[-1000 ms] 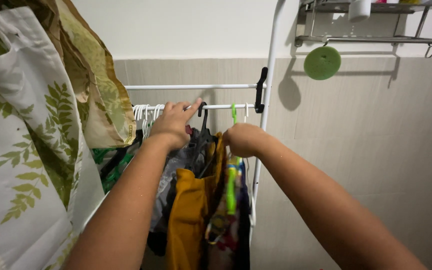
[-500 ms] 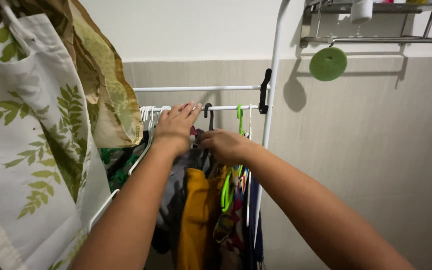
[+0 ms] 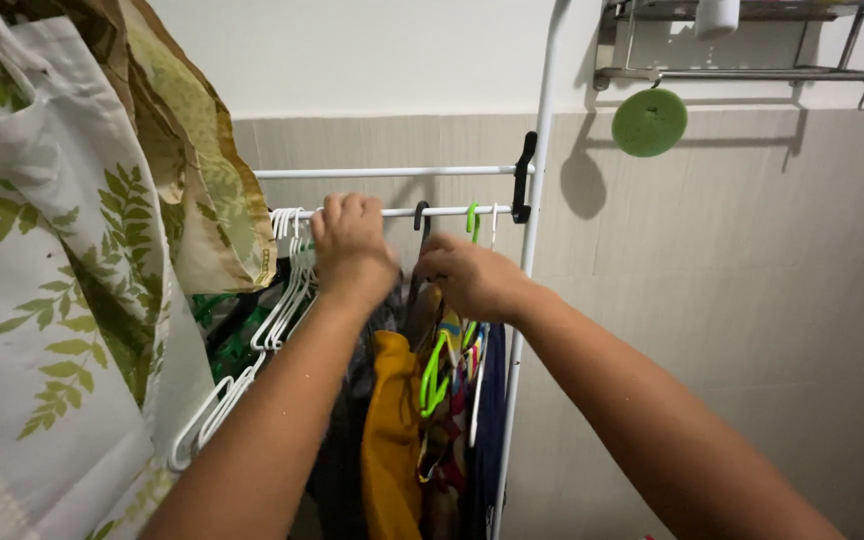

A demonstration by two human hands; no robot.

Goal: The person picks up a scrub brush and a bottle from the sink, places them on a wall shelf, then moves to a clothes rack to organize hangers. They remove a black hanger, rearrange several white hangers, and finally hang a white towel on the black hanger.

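Left hand point(image 3: 350, 243) up at white rail point(image 3: 452, 211), fingers curled over it, gripping rail among hanger hooks. Right hand point(image 3: 467, 277) just below rail, closed around dark hanger point(image 3: 420, 222), hook over rail. Mustard garment point(image 3: 392, 430) hangs beneath both hands. Green hanger point(image 3: 436, 372) beside it, right. Empty white hangers point(image 3: 282, 290) bunched left of left hand. Leaf-print cloth point(image 3: 42, 300) far left. Green round sponge point(image 3: 649, 122) on wall, well apart.

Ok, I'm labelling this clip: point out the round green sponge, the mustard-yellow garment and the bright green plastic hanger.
round green sponge point(image 3: 649, 122), head view, centre.
mustard-yellow garment point(image 3: 392, 440), head view, front fabric.
bright green plastic hanger point(image 3: 432, 375), head view, lower arm.
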